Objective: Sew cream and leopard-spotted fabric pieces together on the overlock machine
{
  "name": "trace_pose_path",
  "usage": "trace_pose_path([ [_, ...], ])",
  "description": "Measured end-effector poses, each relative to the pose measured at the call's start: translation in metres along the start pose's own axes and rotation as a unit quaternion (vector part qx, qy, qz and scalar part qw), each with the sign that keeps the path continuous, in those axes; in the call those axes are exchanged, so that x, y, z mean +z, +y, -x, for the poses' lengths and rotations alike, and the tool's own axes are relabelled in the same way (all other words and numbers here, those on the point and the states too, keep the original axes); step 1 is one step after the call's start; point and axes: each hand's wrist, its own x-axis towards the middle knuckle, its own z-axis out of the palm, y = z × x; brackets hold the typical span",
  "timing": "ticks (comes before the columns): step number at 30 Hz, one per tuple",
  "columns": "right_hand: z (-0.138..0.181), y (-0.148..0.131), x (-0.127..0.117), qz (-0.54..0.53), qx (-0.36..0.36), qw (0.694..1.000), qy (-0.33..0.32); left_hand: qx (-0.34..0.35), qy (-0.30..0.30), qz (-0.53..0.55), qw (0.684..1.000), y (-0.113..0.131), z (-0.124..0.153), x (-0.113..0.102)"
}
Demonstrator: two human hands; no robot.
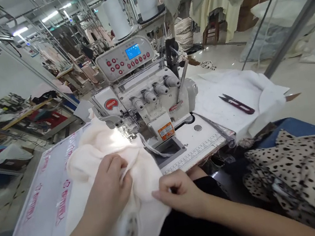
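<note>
A cream fleece fabric piece (99, 147) lies on the white sewing table (39, 200) and runs up to the presser foot of the overlock sewing machine (141, 92). My left hand (109, 183) rests on top of the fabric with its fingers curled and pinching a fold. My right hand (179, 192) is closed on the fabric's right edge at the front of the table, thumb and fingers pinched together. Both hands sit just in front of the machine's needle area (128, 132).
Thread snips (237, 104) lie on white cloth (231, 94) right of the machine. Leopard-print fabric (299, 167) is piled at the lower right. Large thread cones (117, 16) stand behind the machine. A ruler strip (199, 152) edges the table. Cluttered workstations fill the left background.
</note>
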Motion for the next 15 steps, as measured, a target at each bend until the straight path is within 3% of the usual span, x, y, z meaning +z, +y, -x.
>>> trace_pose_path([
  [2,0.007,0.004,-0.008,-0.028,0.043,0.998,0.036,-0.029,-0.019,-0.007,0.999,-0.005,-0.001,-0.006],
  [5,0.006,0.008,-0.012,0.024,-0.005,0.992,0.123,-0.090,-0.021,-0.029,0.995,-0.002,-0.005,-0.012],
  [7,-0.002,0.009,-0.012,0.025,-0.015,0.985,0.169,-0.113,0.008,-0.039,0.993,0.003,-0.010,-0.011],
  [9,-0.013,0.011,-0.010,-0.006,0.027,0.988,0.151,-0.102,0.039,-0.045,0.993,0.008,-0.014,-0.006],
  [11,-0.021,0.015,-0.008,-0.029,0.074,0.993,0.092,-0.078,0.051,-0.061,0.994,0.009,-0.016,-0.001],
  [15,-0.025,0.021,-0.005,-0.018,0.085,0.995,0.043,0.007,0.007,-0.098,0.995,0.005,-0.013,0.002],
])
